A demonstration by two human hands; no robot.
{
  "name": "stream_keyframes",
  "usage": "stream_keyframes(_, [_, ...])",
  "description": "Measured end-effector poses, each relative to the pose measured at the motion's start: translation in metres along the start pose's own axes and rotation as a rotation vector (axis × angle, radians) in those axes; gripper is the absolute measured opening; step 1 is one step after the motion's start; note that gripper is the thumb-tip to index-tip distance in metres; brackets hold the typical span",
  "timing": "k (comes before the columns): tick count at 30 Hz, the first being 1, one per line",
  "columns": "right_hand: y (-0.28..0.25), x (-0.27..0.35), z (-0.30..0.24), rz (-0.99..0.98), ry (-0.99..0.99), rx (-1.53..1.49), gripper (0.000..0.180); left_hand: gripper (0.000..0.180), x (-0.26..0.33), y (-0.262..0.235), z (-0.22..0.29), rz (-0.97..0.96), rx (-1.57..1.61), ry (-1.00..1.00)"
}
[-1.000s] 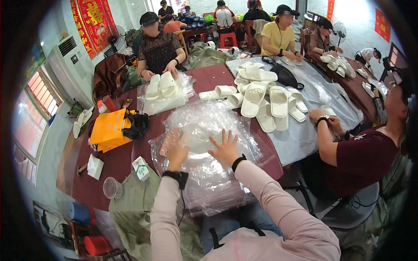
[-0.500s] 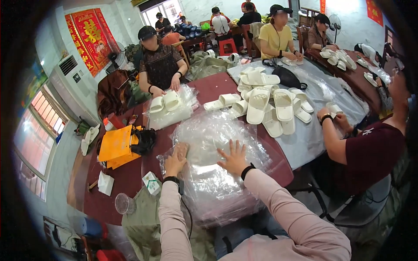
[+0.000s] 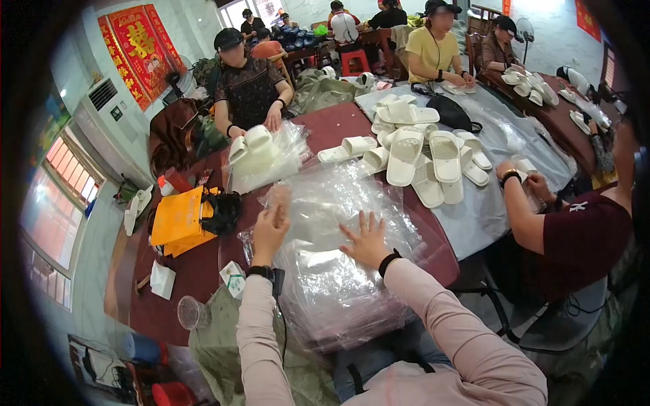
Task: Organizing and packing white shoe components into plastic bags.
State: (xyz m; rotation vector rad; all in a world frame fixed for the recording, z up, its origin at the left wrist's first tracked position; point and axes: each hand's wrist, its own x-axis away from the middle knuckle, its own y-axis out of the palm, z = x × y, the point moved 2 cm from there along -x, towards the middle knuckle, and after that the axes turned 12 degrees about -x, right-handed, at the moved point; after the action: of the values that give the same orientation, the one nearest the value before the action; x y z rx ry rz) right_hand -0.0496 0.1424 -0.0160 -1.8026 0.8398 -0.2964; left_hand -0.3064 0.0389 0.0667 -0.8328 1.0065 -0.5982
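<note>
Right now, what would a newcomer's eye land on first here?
The big stack of clear plastic bags at the near table edge, with the left hand lifting a bag corner and the right hand pressed flat on it. Behind it, white slippers lie mid-table; an orange bag sits left.

A big heap of clear plastic bags [image 3: 338, 264] is lying on the dark red table, another clear bag [image 3: 267, 159] bulging with white slippers beyond it. A small green-and-white carton [image 3: 233, 279] is sitting at the table's near edge. A red banner with gold characters [image 3: 139, 44] is hanging on the far wall.
</note>
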Motion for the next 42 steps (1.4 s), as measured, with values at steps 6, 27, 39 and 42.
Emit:
stream_keyframes(6, [-0.001,-0.002,0.0,0.001,0.015,-0.022,0.063,0.052,-0.001,0.034,0.003,-0.183,-0.431,0.235])
stream_keyframes(27, [-0.013,-0.005,0.004,-0.108,0.056,-0.056,0.067,0.057,0.143,0.017,0.212,-0.703,-0.304,0.152])
stream_keyframes(39, [-0.119,-0.031,0.171,1.064,0.735,-0.227,0.07,0.058,0.209,0.056,0.213,-0.356,-0.377,0.148])
stream_keyframes(42, [-0.115,-0.015,0.282,0.996,0.871,-0.84,0.06,0.057,0.203,0.059,0.232,-0.36,-0.305,0.193])
